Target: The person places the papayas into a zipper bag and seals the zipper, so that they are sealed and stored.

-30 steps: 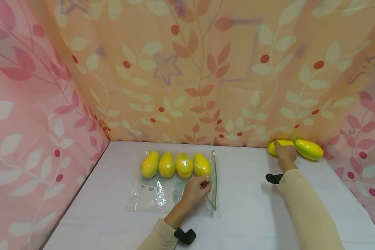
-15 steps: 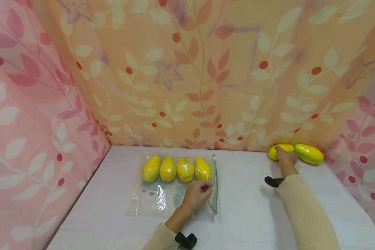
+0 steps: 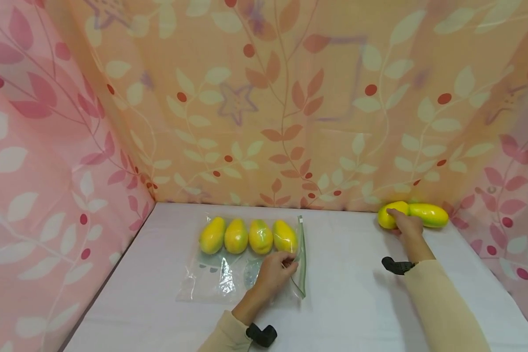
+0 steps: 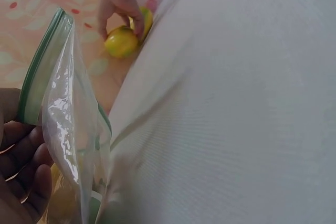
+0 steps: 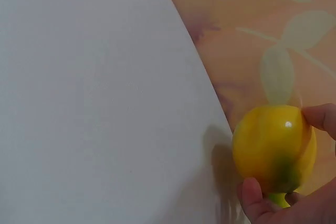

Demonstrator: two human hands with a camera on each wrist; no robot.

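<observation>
My right hand [image 3: 409,227] grips a yellow papaya [image 3: 388,215] with green patches at the table's back right; thumb and fingers lie on either side of it in the right wrist view. Behind that hand, a second papaya [image 3: 430,215] lies on the table. My left hand [image 3: 275,271] pinches the green zip edge of a clear zip bag [image 3: 202,286]. In the left wrist view, the mouth of the bag [image 4: 65,103] gapes, its green-edged sides apart. Several papayas [image 3: 236,236] lie in a row inside the bag.
A white cloth covers the table [image 3: 343,293]. An orange leaf-patterned curtain [image 3: 290,122] hangs along the back edge, close behind the papayas at right. Pink curtains [image 3: 48,195] stand at both sides. Each wrist bears a black camera mount [image 3: 261,335].
My right hand has tilted the gripped papaya and drawn it slightly towards me. The papaya behind it now sits a little further left. The left hand stays at the bag's edge.
</observation>
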